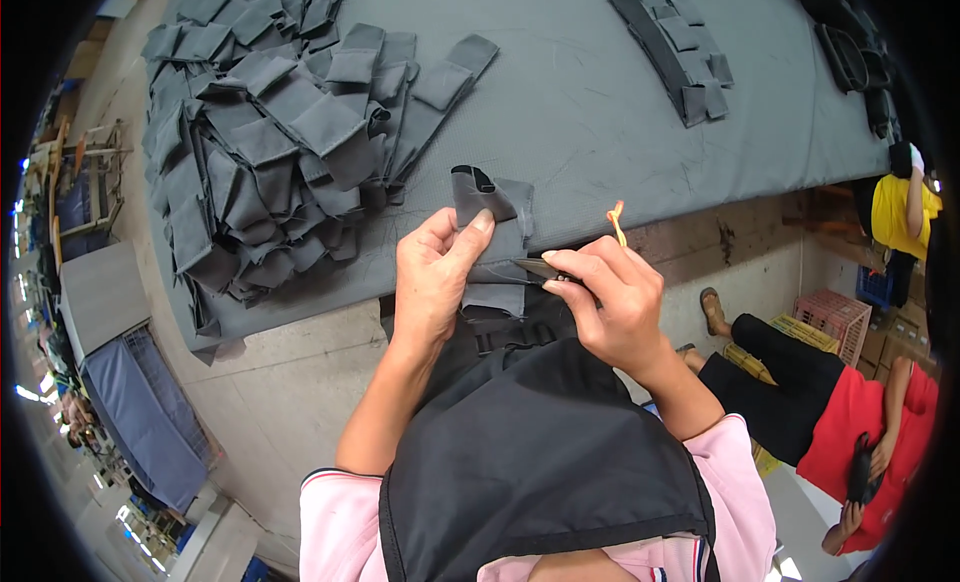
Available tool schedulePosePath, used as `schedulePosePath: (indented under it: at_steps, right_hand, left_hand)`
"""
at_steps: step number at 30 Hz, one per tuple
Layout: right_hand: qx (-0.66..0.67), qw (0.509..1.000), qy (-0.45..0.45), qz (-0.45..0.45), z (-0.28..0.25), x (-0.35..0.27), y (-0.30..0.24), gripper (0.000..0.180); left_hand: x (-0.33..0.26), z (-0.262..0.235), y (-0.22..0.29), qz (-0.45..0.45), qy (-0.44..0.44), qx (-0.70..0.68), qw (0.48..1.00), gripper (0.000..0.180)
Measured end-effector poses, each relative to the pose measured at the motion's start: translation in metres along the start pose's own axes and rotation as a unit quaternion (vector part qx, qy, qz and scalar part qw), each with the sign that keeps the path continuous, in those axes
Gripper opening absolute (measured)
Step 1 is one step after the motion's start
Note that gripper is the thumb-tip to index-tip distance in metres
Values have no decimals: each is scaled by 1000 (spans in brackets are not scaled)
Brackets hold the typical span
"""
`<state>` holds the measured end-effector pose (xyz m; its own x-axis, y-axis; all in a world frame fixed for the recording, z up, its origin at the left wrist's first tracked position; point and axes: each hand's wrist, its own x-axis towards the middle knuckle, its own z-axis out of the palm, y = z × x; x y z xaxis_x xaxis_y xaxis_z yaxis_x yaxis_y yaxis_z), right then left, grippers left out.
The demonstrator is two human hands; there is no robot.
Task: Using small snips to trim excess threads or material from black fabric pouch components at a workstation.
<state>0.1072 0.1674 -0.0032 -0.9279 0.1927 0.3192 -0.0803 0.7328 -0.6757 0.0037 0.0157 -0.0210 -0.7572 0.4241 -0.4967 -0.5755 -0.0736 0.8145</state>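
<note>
My left hand [432,272] pinches a grey fabric strip [497,242] between thumb and fingers at the table's near edge. The strip's upper end is folded over and shows a dark inner side; its lower part hangs below the edge in front of my apron. In my right hand [612,300] are small dark thread snips [540,269], mostly covered by my fingers. Their tips lie against the strip's right side. A yellow and orange cord loop [617,223] sticks up behind the right hand.
A large heap of grey fabric pieces [270,142] covers the table's left part. More strips [678,57] lie at the far right, near black items [845,57] at the edge. Loose threads dot the grey tabletop [560,102]. A person in red [850,452] is to the right, beside crates [832,317].
</note>
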Motion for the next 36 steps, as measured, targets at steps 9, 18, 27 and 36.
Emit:
schedulePosePath:
  at_steps: [9, 18, 27, 36]
  right_hand:
    - [62, 994, -21, 91, -5, 0, -5, 25]
    - [-56, 998, 3, -32, -1, -4, -2, 30]
    - [-45, 999, -18, 2, -2, -4, -10, 28]
    - [48, 996, 31, 62, 0, -10, -6, 26]
  left_hand:
    - [-2, 2, 0, 14, -2, 1, 1000, 11]
    - [-2, 3, -1, 2, 16, 13, 1000, 14]
    - [-1, -3, -7, 10, 12, 58, 998, 16]
    - [-5, 1, -2, -10, 17, 45, 999, 16]
